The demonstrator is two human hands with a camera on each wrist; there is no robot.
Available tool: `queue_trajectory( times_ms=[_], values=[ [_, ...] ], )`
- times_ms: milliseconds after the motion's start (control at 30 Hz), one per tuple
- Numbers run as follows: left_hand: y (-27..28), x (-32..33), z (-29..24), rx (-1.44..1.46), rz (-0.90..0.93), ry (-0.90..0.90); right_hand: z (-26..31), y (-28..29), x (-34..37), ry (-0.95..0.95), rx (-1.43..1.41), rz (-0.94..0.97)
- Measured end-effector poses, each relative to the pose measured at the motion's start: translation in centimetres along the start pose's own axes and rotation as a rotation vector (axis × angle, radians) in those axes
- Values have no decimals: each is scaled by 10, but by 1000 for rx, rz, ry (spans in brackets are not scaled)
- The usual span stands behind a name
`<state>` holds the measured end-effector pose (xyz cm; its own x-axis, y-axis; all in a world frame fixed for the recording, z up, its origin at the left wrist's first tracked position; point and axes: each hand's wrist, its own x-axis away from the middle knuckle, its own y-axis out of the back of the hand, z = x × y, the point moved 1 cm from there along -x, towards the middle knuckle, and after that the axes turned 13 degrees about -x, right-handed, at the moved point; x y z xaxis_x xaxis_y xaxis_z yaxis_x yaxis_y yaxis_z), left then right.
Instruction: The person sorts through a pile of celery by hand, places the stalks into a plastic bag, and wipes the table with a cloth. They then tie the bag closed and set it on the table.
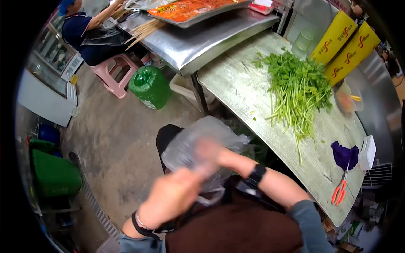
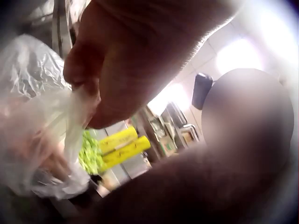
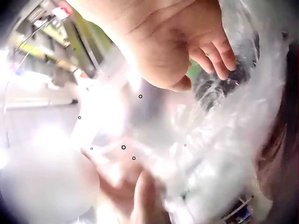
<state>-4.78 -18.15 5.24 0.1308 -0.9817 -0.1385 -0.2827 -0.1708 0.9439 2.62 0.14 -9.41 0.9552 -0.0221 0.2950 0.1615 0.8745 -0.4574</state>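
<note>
A clear plastic bag (image 1: 183, 145) is spread above the person's lap, blurred in the head view. My left hand (image 1: 175, 194) pinches the bag's edge between thumb and fingers, which the left wrist view shows close up beside the crumpled plastic (image 2: 32, 70). Inside the bag is my right hand (image 1: 211, 154), seen through the film. In the right wrist view this right hand (image 3: 177, 51) has loosely extended fingers and grips nothing, with the film (image 3: 219, 154) billowing around it.
To the right, a board-topped table (image 1: 236, 80) bears a heap of leafy green stalks (image 1: 297, 92), orange-handled scissors (image 1: 338, 193), a purple cloth (image 1: 345, 155) and yellow boxes (image 1: 352, 52). Ahead, a steel table (image 1: 198, 46) holds a tray of orange food (image 1: 190, 10). Another person (image 1: 80, 31) sits at far left.
</note>
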Motion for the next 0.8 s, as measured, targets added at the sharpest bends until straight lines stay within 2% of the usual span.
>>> queue_trajectory(
  times_ms=[33, 67, 100, 167, 233, 267, 300, 367, 400, 467, 533, 567, 633, 667, 700, 733, 767, 800],
  values=[
    [7, -7, -20, 2, 259, -131, -1, -1, -1, 56, -155, 6],
    [4, -14, -32, 165, 472, -255, 0, -1, 3, 89, -220, 4],
    [-9, -20, -35, 469, 410, -371, 3, -1, 9, 111, -238, 0],
    [3, -22, -28, 378, 234, -390, 13, -1, 24, 151, -255, -9],
    [42, -9, -15, 255, 25, -347, 22, 0, 37, 182, -252, -10],
    [58, 0, -5, 395, -40, -293, 25, 1, 40, 192, -254, -5],
    [58, 15, 14, 585, -201, -249, 28, 1, 42, 206, -253, -1],
    [46, 20, 32, 518, -591, 242, 31, 0, 40, 220, -254, 25],
    [37, 1, 43, 489, -516, 311, 30, -2, 38, 220, -259, 40],
    [-3, -31, 66, 542, -341, 260, 29, -6, 33, 220, -262, 69],
    [-66, -45, 84, 815, -223, 210, 24, -7, 36, 211, -277, 81],
    [-79, -50, 88, 703, -149, 141, 19, -3, 42, 198, -286, 71],
    [-108, -42, 106, 503, -216, 394, 5, 13, 66, 74, -340, 6],
    [-112, -39, 113, 438, -257, 502, -5, 26, 87, -55, -410, -62],
    [-117, -37, 116, 370, -303, 612, -29, 53, 106, -100, -221, -161],
    [-119, -38, 116, 371, -394, 601, -52, 79, 127, -146, -24, -249],
    [-120, -37, 115, 368, -484, 591, -52, 78, 160, -54, -47, -321],
    [-119, -39, 111, 362, -481, 561, -63, 96, 184, -230, 15, -481]
  ],
)
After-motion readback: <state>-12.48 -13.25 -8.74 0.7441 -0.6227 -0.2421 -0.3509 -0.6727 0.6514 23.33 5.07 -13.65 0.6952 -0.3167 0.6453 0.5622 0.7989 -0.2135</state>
